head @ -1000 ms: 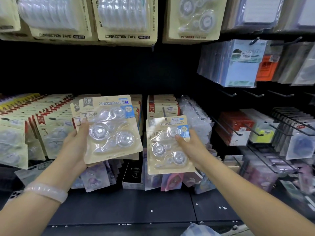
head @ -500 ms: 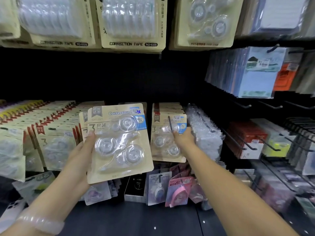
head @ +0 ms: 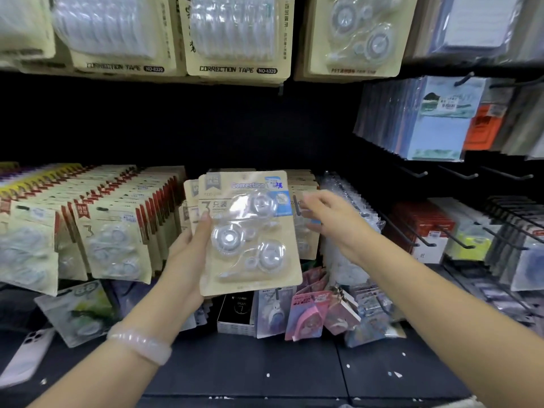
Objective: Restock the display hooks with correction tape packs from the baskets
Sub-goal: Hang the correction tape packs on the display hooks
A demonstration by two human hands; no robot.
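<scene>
My left hand point(head: 188, 248) grips the left edge of a beige correction tape pack point(head: 250, 237) with three clear dispensers under a blister, held upright in front of the middle row. My right hand point(head: 332, 219) hovers just right of it with fingers loosely extended, holding nothing. Its fingertips are beside a black hook tip point(head: 296, 205). Behind that hand a matching pack point(head: 307, 248) hangs at the front of the hook's row, partly hidden by the held pack.
Full rows of similar packs point(head: 112, 231) hang to the left, and large correction tape cards point(head: 238, 39) above. Clear blister packs point(head: 350, 198) and notepads point(head: 435, 128) hang on the right, with bare hooks point(head: 418, 173) below them. A phone point(head: 26, 357) lies on the black shelf point(head: 265, 363).
My right hand slid its pack onto the middle hook and let go, then drew back slightly. My left hand moved its pack to the right, toward the same hook.
</scene>
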